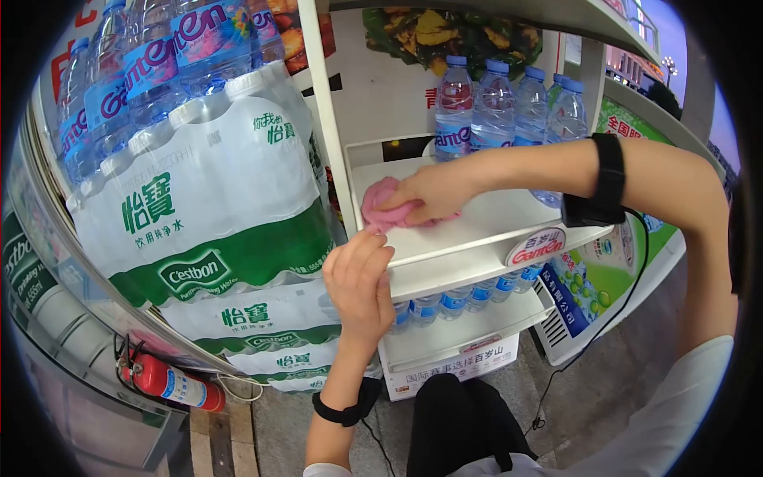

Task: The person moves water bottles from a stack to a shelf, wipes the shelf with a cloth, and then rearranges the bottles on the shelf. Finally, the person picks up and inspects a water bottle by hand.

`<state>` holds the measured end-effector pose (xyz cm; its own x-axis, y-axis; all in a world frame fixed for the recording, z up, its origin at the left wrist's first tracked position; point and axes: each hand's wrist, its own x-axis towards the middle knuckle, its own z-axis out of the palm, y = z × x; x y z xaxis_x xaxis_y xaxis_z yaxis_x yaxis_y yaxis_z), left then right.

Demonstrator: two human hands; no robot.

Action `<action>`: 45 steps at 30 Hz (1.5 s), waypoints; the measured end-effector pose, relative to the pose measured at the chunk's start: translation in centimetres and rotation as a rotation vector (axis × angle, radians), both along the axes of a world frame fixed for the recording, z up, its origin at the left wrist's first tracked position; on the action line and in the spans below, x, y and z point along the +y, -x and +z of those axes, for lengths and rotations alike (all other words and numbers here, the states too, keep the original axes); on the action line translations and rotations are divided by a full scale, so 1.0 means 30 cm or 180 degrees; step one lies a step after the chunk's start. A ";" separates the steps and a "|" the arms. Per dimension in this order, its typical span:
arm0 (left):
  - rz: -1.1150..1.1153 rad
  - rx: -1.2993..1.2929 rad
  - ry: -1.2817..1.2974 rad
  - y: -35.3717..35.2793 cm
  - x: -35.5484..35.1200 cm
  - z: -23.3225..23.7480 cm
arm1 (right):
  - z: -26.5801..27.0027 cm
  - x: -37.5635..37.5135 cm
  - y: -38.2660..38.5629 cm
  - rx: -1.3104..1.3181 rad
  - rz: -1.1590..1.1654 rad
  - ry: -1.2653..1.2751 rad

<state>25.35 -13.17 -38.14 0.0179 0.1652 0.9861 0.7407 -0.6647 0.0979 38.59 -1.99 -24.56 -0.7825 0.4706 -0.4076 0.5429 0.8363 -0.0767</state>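
Note:
A pink cloth (pixel 383 202) lies bunched on the white shelf (pixel 469 219), near its left front corner. My right hand (pixel 433 191) presses on it, with the fingers wrapped into the cloth. My left hand (pixel 359 278) is at the shelf's front left corner, just below the cloth. Its fingers are bent close together, and its fingertips meet the cloth's lower edge and the shelf rim. Whether they grip anything is hidden. Several blue-capped water bottles (pixel 493 107) stand upright at the back and right of the same shelf, partly behind my right forearm.
Wrapped water packs (pixel 214 183) are stacked on the left, with loose bottles (pixel 171 56) on top. A red fire extinguisher (pixel 176 385) stands at lower left. A lower shelf (pixel 469 322) holds more bottles. A green box (pixel 592 294) is at right, and a black cable hangs beside it.

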 end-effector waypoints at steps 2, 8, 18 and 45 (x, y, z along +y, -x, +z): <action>-0.0006 -0.0044 0.0092 -0.003 -0.008 0.004 | 0.016 -0.076 -0.057 0.0194 0.0073 0.0219; 0.0007 -0.0002 0.0254 0.002 -0.035 0.018 | 0.065 -0.115 -0.108 0.0533 -0.0001 0.0762; 0.0063 0.0093 0.0221 0.008 -0.033 0.021 | 0.039 0.356 0.024 0.0720 -0.0336 -0.1637; -0.0015 0.0031 0.0076 0.010 -0.008 0.003 | -0.047 0.253 -0.148 0.0908 -0.0218 -0.0608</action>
<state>25.05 -13.41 -38.04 0.0283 0.1885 0.9817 0.7386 -0.6657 0.1065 43.03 5.61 -25.97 -0.8163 0.5726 -0.0765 0.5774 0.8126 -0.0791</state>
